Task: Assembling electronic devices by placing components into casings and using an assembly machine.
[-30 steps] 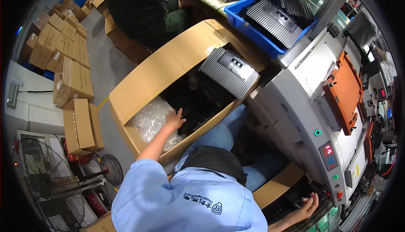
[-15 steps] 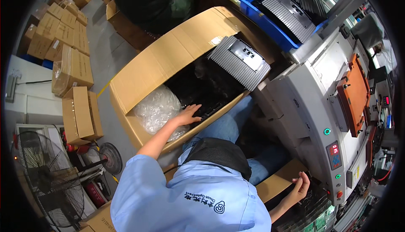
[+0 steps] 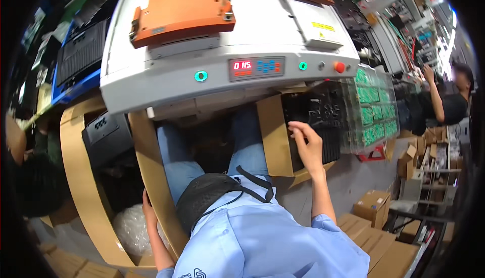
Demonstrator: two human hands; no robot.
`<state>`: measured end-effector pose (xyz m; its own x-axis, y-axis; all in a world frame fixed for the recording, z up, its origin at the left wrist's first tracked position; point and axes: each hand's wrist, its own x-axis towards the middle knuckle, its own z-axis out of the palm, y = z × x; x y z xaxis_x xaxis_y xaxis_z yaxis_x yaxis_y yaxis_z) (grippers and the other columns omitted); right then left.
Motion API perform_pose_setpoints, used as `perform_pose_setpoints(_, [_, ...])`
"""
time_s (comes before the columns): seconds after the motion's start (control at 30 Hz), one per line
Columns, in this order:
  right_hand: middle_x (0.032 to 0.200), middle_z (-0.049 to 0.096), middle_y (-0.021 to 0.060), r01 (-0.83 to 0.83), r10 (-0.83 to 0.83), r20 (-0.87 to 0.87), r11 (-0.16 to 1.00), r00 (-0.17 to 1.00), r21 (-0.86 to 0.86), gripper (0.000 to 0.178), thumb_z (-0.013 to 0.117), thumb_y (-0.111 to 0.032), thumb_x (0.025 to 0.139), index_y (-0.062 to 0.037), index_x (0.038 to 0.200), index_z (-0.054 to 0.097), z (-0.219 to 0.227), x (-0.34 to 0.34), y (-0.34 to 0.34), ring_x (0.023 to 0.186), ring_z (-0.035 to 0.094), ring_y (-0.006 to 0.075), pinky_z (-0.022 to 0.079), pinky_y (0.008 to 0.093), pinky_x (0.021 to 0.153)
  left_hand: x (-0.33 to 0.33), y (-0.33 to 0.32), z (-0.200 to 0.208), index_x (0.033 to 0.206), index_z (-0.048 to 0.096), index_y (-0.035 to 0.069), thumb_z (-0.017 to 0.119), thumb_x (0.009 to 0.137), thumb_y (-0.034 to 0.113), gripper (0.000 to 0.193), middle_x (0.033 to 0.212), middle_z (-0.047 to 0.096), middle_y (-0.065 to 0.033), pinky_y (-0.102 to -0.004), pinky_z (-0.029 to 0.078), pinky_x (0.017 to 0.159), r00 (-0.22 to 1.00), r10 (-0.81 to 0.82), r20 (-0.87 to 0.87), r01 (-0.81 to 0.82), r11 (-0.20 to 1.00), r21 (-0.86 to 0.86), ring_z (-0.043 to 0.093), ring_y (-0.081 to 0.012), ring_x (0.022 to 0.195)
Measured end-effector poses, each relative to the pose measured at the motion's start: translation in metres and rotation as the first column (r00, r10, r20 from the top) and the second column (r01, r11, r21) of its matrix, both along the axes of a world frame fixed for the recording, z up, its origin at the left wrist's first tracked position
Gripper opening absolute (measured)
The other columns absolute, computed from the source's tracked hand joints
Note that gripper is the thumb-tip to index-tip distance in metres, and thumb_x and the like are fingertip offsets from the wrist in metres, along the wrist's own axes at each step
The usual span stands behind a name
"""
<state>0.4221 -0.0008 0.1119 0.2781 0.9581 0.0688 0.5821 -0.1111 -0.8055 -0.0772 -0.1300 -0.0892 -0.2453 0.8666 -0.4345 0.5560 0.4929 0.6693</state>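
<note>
My right hand (image 3: pixel 307 145) hovers over the carton (image 3: pixel 275 139) on my right, fingers loosely bent and apart, with nothing seen in them. Black parts (image 3: pixel 323 121) stand packed in that carton beside the hand. My left hand (image 3: pixel 148 208) is down in the long carton (image 3: pixel 151 172) on my left, along its near wall; its fingertips are lost in shadow. Next to it lie crumpled clear plastic bags (image 3: pixel 132 229). A black finned housing (image 3: pixel 105 134) rests at the far end of the long carton.
Ahead stands a white machine (image 3: pixel 166 83) with an orange fixture (image 3: pixel 184 7) and a red button (image 3: pixel 339 67). A blue bin (image 3: pixel 76 90) holds finned housings. Clear trays of green circuit boards (image 3: pixel 373 108) stand right of the carton. Another person (image 3: pixel 449 101) is at far right.
My view has swung right, from the long carton to the machine and right-hand carton. My left hand has shifted from among the carton's contents to its near wall. My right hand stays near the right carton.
</note>
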Motion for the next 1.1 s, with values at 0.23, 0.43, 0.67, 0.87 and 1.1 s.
perform_pose_setpoints(0.23, [0.091,0.069,0.0074,0.306,-0.301,0.085,0.95,0.95,-0.065,0.02,0.051,-0.005,0.094,-0.0001,0.108,0.064,-0.007,0.079,-0.042,0.086,0.065,0.0106,0.052,0.0238,0.072,-0.053,-0.027,-0.059,0.126,0.05,-0.004,0.05,0.098,0.029,0.044,0.11,0.06,-0.0316,-0.0434,0.045,0.084,0.9,0.304,-0.312,-0.235,0.942,0.241,0.058,-0.0448,0.1])
perform_pose_setpoints(0.43, [0.084,0.069,0.0129,0.345,-0.089,0.516,0.837,0.852,-0.424,0.019,0.057,-0.017,0.091,-0.0048,0.104,0.066,-0.003,0.104,-0.065,0.081,0.068,0.0255,0.052,0.0352,0.069,-0.061,-0.023,0.012,0.114,0.056,-0.007,0.047,0.1,0.036,0.045,0.104,0.06,-0.0309,-0.0415,0.046,0.081,0.746,0.537,-0.395,-0.389,0.832,0.396,0.059,-0.041,0.094])
perform_pose_setpoints(0.67, [0.089,0.067,0.0158,0.3,-0.12,0.497,0.906,0.859,-0.3,0.018,0.061,-0.02,0.088,-0.0061,0.097,0.065,-0.068,0.076,-0.075,0.085,0.065,0.0351,0.051,0.0434,0.074,-0.021,0.025,0.154,0.133,0.046,-0.009,0.053,0.095,0.041,0.063,0.133,0.051,-0.0186,-0.0355,0.037,0.106,0.555,0.727,0.403,-0.797,0.326,0.509,0.05,-0.0287,0.12])
perform_pose_setpoints(0.87, [0.112,0.058,0.0215,0.273,0.015,0.6,0.882,0.8,-0.385,0.057,0.069,-0.022,0.082,0.0031,0.128,0.047,-0.117,0.059,-0.087,0.103,0.056,0.038,0.048,0.0456,0.084,0.034,0.066,0.175,0.128,0.053,-0.002,0.059,0.092,0.041,0.056,0.125,0.057,-0.0102,-0.0326,0.044,0.098,0.525,0.574,0.629,-0.828,0.515,0.221,0.056,-0.0204,0.11])
perform_pose_setpoints(1.1, [0.111,0.055,0.0225,0.293,0.04,0.636,0.864,0.77,-0.409,0.071,0.073,-0.023,0.078,0.0041,0.135,0.04,-0.118,0.061,-0.088,0.104,0.054,0.0389,0.045,0.0463,0.089,0.158,0.104,0.169,0.116,0.06,0.004,0.055,0.097,0.032,0.034,0.11,0.062,-0.0026,-0.025,0.047,0.084,0.563,0.201,0.802,-0.357,0.934,0.017,0.058,-0.011,0.097])
